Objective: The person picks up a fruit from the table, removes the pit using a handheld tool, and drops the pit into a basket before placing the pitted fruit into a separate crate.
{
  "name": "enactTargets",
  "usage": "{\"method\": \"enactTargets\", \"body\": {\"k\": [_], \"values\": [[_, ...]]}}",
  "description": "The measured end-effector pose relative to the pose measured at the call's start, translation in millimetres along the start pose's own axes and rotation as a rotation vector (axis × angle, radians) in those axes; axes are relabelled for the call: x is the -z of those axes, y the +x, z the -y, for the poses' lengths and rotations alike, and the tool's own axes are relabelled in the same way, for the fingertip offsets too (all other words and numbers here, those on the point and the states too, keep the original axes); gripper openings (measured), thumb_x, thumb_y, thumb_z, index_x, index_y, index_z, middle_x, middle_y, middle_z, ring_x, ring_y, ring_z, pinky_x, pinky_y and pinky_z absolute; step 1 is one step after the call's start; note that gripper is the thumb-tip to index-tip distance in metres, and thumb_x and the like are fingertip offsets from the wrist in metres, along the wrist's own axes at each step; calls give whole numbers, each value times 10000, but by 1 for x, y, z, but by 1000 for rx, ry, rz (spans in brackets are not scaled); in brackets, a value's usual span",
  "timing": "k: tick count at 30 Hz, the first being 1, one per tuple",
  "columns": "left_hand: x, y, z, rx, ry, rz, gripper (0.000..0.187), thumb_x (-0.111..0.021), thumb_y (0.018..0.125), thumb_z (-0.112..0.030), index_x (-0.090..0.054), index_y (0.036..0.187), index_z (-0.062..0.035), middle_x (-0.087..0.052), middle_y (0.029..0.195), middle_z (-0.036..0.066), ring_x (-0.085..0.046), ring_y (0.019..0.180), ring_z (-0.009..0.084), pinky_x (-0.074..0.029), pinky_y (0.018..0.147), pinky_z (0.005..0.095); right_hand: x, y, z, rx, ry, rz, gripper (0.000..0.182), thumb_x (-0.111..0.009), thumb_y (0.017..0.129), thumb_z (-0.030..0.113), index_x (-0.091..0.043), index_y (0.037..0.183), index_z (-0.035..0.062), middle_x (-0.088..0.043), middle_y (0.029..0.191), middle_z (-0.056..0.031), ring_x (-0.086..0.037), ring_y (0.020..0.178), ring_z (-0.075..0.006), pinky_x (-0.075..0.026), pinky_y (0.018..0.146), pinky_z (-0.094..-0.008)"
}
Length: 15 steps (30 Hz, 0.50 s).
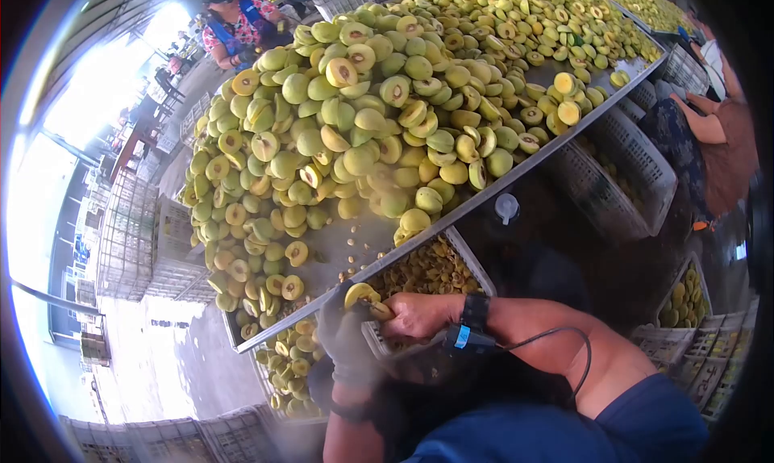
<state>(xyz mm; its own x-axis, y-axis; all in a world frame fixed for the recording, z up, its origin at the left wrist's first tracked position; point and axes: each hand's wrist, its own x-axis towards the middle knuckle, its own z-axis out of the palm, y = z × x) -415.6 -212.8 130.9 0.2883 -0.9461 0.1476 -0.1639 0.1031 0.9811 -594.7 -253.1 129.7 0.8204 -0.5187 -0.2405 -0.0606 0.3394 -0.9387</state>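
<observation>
Long metal table (516, 173), stacked plastic crates (141, 229), sunlit concrete floor (161, 358), bright open doorway (105, 84) at left

I see my gloved left hand (347, 334) and bare right hand (419, 314) gripping a halved fruit (360, 294) at the metal table (339, 249) edge, above a crate (472, 261) of halves.

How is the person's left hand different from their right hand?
The left hand wears a dark glove; the right hand is bare. The right wrist carries a black band with a cable; the left shows none. The left hand holds a halved fruit; the right presses beside it. Both meet at the metal table edge.
</observation>
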Motion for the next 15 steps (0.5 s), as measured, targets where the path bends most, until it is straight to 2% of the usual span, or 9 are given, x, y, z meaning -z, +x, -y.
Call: {"method": "enactTargets", "body": {"k": [1,3,4,7,9,10,12,14,15], "values": [[-5,2,6,88,-211,-27,275,-640,951,-60,-681,1211,21,-713,1111,92,-682,979,199,-554,883,326,0,2,-3,22,30,-30,164,-597,966,184,-666,903,49,-602,702,13,-552,586,-104,-427,515,-303],[2,-1,27,-31,-13,-52,239,-600,996,-128,-676,1168,20,-710,1060,76,-677,929,185,-555,836,316,-5,7,-17,74,-82,-46,175,-612,988,204,-638,875,72,-571,691,26,-524,557,-89,-411,497,-296],[9,2,45,-256,378,-53,238,-574,1018,-160,-669,1146,18,-705,1037,68,-673,906,178,-553,810,314,-5,10,-21,102,-148,-52,190,-619,1000,214,-624,862,84,-555,686,33,-510,542,-81,-403,487,-292],[5,7,78,-94,220,-113,262,-521,1048,-221,-676,1023,-11,-691,929,65,-647,814,173,-536,735,331,-8,2,-9,-257,457,265,295,-606,1049,257,-540,796,121,-483,642,50,-457,499,-69,-379,459,-282],[4,5,54,124,-84,-31,232,-551,1000,-185,-704,1005,-10,-698,915,98,-642,791,216,-533,739,359,-8,5,-20,-247,573,342,235,-606,1048,232,-566,858,100,-468,655,36,-464,483,-77,-407,458,-276],[2,4,42,104,-117,16,271,-524,1013,-206,-706,992,-6,-689,895,87,-633,767,199,-526,719,348,-9,7,-25,-240,637,382,206,-606,1048,219,-578,889,89,-461,661,29,-468,475,-81,-420,457,-273],[-4,7,23,63,-184,118,356,-469,1041,-249,-710,966,2,-673,857,64,-616,720,166,-511,678,328,-11,3,-22,-193,540,378,223,-597,1046,209,-555,860,94,-470,665,28,-459,472,-76,-403,443,-266],[2,12,27,-164,81,138,390,-441,1053,-256,-714,965,9,-679,877,69,-621,750,170,-513,696,328,-15,1,-17,-139,407,357,246,-585,1046,202,-533,830,98,-477,666,25,-449,466,-72,-388,434,-264],[4,14,29,-185,127,119,400,-436,1057,-261,-716,972,13,-684,890,73,-625,768,171,-515,710,327,-15,0,-14,-103,315,335,259,-577,1047,201,-522,815,101,-480,664,23,-443,462,-70,-382,431,-265]]}}
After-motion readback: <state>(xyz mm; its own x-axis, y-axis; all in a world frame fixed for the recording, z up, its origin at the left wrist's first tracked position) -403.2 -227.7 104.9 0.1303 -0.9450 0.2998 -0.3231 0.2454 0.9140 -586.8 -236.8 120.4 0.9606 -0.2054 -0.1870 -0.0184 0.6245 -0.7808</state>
